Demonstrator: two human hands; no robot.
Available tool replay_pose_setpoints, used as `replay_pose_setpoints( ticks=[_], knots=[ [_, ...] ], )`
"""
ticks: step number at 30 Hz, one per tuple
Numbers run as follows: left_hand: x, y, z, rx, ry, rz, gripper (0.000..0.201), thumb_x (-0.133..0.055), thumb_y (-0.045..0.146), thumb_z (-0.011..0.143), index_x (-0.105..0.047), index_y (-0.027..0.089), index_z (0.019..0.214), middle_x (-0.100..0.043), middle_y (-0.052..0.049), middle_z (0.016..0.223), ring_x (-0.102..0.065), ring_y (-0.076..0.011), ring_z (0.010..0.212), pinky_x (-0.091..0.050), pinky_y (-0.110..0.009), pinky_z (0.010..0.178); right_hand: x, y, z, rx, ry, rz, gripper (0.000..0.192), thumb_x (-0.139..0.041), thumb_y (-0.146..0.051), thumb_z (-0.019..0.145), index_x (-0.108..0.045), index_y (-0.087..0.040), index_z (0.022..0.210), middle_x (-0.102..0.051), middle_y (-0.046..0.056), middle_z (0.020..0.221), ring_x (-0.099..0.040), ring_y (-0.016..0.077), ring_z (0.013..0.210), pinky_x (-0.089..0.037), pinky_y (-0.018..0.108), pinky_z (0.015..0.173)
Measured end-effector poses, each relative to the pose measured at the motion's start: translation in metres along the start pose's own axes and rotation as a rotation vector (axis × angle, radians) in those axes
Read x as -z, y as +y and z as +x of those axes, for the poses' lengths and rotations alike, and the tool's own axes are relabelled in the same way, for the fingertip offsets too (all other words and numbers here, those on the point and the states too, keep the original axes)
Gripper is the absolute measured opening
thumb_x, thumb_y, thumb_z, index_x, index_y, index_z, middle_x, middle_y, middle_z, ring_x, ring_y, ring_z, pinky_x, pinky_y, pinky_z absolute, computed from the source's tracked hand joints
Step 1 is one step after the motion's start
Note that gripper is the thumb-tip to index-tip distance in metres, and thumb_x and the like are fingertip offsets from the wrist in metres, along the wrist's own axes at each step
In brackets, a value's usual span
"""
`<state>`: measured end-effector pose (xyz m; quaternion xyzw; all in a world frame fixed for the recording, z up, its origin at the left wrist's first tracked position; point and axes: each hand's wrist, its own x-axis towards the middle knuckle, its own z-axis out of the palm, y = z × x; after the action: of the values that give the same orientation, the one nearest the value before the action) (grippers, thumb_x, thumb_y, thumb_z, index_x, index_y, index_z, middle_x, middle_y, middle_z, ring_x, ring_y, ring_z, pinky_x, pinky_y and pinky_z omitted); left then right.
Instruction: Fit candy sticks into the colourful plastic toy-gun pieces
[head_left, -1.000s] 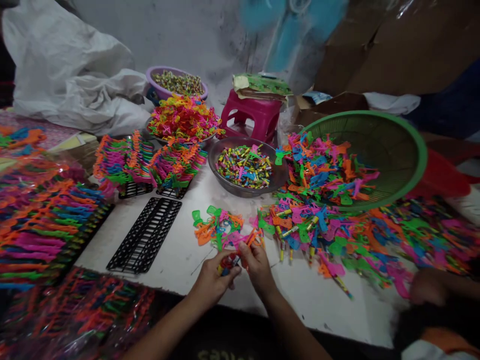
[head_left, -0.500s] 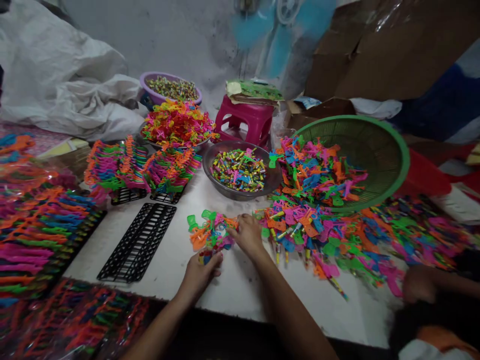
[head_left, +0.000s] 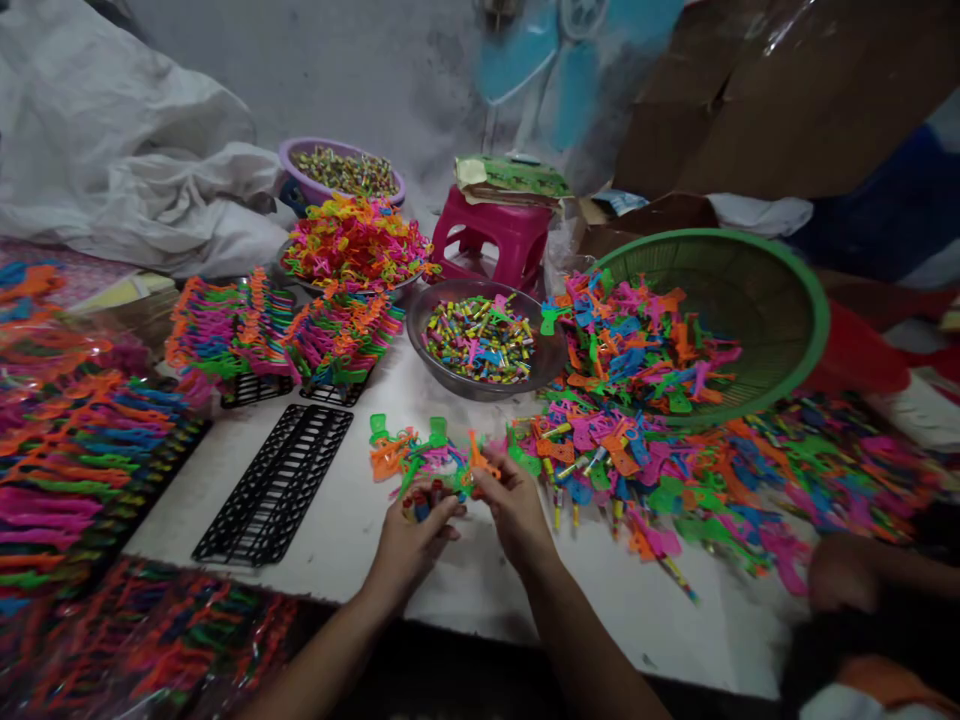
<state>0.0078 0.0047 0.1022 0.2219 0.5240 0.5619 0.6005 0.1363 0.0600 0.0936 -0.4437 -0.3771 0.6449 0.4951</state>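
My left hand [head_left: 405, 550] is closed around several small coloured tubes [head_left: 424, 499], their reddish ends pointing up between thumb and fingers. Close beside it, my right hand [head_left: 519, 512] pinches an orange plastic toy gun [head_left: 480, 460] at its lower part. Just beyond both hands lies a small heap of toy guns [head_left: 391, 456] in orange, green, pink and blue. A larger pile of toy guns [head_left: 619, 445], some with striped tubes fitted, spreads to the right. Behind the hands stands a metal bowl [head_left: 444, 382] of short tubes.
A black slotted rack [head_left: 274, 490] lies left of my hands. Filled racks [head_left: 90, 470] of toy guns stand further left. A green basket [head_left: 814, 330] leans at the right, spilling toy guns. At the back are a pink stool [head_left: 491, 235] and a fan [head_left: 525, 55]. Another person's arm [head_left: 855, 570] rests at the right.
My right hand has drawn back from the small heap, bringing up an orange toy gun next to my left hand. My left hand still grips the tubes, now turned further upward.
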Motion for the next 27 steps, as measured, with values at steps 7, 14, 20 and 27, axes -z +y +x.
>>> replay_pose_setpoints(
  ticks=[7, 14, 20, 27],
  knots=[
    [0.011, 0.008, -0.009, 0.269, -0.228, -0.155, 0.027, -0.066, 0.032, 0.065, -0.055, 0.013, 0.080, -0.063, -0.001, 0.066, -0.043, -0.0023, 0.033, -0.025, -0.012, 0.026, -0.003, -0.002, -0.014, -0.006, -0.421, 0.052, 0.056, -0.076, -0.040, 0.049, -0.057, -0.022, 0.098, -0.060, 0.005, 0.098, -0.056, 0.0207, 0.090, -0.045, 0.033, 0.075],
    [0.011, 0.008, -0.010, 0.135, -0.126, 0.095, 0.042, -0.067, 0.039, 0.061, -0.056, 0.013, 0.092, -0.064, -0.007, 0.078, -0.059, -0.0115, 0.048, -0.036, -0.015, 0.030, -0.014, 0.001, -0.011, 0.150, -0.217, -0.034, 0.055, -0.072, -0.042, 0.052, -0.041, -0.026, 0.094, -0.059, -0.003, 0.071, -0.058, 0.0155, 0.065, -0.046, 0.028, 0.057],
    [0.014, -0.004, -0.011, -0.008, -0.027, 0.308, 0.056, -0.063, 0.043, 0.064, -0.048, 0.016, 0.110, -0.064, -0.002, 0.064, -0.055, -0.0105, 0.038, -0.033, -0.015, 0.029, -0.015, 0.005, -0.016, 0.233, 0.011, -0.205, 0.027, -0.058, -0.026, 0.071, -0.044, -0.021, 0.093, -0.046, -0.008, 0.055, -0.045, 0.0079, 0.049, -0.038, 0.019, 0.047],
    [0.011, -0.007, -0.013, -0.055, 0.017, 0.362, 0.049, -0.063, 0.042, 0.064, -0.053, 0.011, 0.101, -0.065, -0.004, 0.065, -0.048, -0.0078, 0.033, -0.038, -0.019, 0.033, -0.024, 0.014, -0.031, 0.389, 0.061, -0.552, 0.031, -0.054, -0.026, 0.078, -0.046, -0.019, 0.106, -0.057, -0.001, 0.072, -0.056, 0.0125, 0.067, -0.046, 0.025, 0.063]
  ],
)
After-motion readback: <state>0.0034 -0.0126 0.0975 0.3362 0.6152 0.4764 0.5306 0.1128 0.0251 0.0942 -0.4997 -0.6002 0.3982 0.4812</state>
